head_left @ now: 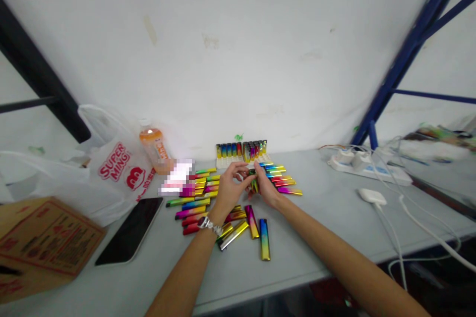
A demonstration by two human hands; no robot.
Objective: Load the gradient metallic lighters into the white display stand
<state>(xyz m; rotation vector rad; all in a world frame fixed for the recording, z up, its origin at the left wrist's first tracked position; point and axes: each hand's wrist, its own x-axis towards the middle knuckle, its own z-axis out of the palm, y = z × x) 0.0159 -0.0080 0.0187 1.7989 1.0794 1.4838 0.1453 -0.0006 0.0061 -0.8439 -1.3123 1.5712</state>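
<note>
left hand [227, 189]: fingers pinched on rainbow stick [254, 184] | right hand [268, 185]: pinching same stick

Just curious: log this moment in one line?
left hand + right hand: pinching slim rainbow metallic stick | grey table: similar sticks scattered

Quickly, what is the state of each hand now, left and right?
Left hand: fingers closed on the rainbow stick.
Right hand: fingers closed on the same rainbow stick, from the other side.
</note>
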